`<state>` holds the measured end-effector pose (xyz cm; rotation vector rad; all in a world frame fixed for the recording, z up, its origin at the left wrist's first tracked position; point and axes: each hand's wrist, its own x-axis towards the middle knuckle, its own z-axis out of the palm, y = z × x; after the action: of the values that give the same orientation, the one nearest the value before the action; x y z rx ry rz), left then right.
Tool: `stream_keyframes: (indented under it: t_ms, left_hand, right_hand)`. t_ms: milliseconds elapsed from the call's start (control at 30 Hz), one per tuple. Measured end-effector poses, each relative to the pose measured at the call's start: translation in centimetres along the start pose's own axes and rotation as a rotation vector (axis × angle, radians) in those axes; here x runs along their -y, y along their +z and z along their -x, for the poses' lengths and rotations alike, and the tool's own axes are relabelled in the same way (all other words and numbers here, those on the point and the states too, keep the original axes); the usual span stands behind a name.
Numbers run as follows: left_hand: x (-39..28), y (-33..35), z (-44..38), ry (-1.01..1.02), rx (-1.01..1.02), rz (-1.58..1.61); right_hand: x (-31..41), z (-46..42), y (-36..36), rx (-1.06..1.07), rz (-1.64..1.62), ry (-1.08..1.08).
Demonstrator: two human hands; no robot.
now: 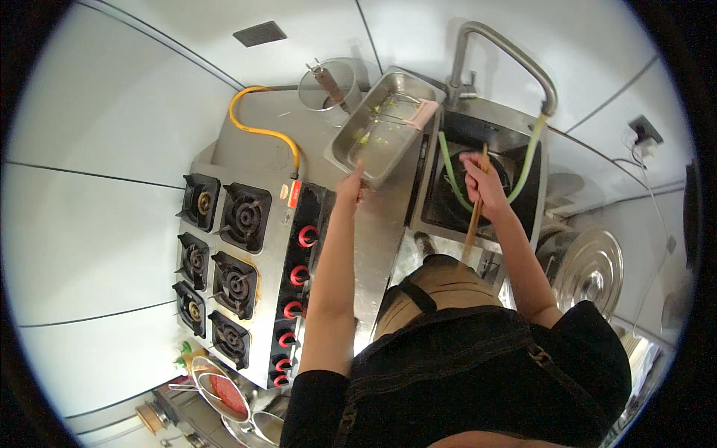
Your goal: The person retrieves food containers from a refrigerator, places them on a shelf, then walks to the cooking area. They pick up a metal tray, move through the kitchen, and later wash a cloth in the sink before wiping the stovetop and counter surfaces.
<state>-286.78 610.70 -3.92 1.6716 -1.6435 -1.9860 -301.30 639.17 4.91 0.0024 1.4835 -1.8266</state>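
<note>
My left hand [352, 185] grips the near end of a rectangular stainless-steel pan [341, 137], thumb over the rim. Bits of pale green and yellow food lie on the pan's bottom. A wire tool with a pale pink handle [421, 114] rests across the pan's right side. My right hand [485, 187] is above the black sink [434, 204], closed around long wooden chopsticks [475, 219], which are slightly blurred. A green hose [526, 162] runs from the faucet [507, 42] into the sink. Behind my right hand sits a dark round vessel [462, 162], partly hidden.
A six-burner gas stove [263, 269] with red-ringed knobs stands at left, fed by a yellow hose [255, 129]. A clear container [327, 84] holding a brown-handled tool is behind the pan. A large metal lid [591, 274] is at right. A strainer with red contents [224, 392] sits lower left.
</note>
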Motion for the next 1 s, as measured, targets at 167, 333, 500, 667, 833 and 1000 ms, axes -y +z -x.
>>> stream_keyframes:
  t_ms: [167, 333, 500, 667, 833, 1000]
  left_hand:
    - [1.9, 1.3, -3.9, -0.011, -0.027, 0.065]
    - [5.5, 2.3, -0.2, 0.054, -0.127, 0.092]
    - [11.8, 1.8, 7.2, -0.039, -0.211, 0.171]
    - [14.7, -0.7, 16.4, -0.218, -0.232, 0.400]
    - [22.5, -3.3, 22.2, -0.214, -0.481, 0.392]
    - [24.1, -6.5, 24.9, -0.254, -0.420, 0.101]
  right_hand:
    - [3.5, -10.5, 4.3, 0.147, 1.262, -0.392]
    - [4.1, -13.8, 5.8, 0.391, 1.594, -0.382]
    - [2.6, -10.0, 4.5, 0.568, 1.585, -0.450]
    - [3.0, -5.8, 6.9, 0.836, 1.327, -0.228]
    - [4.1, -3.0, 11.2, 0.920, 1.066, 0.038]
    - [4.6, 1.2, 14.8, 0.889, 0.927, -0.020]
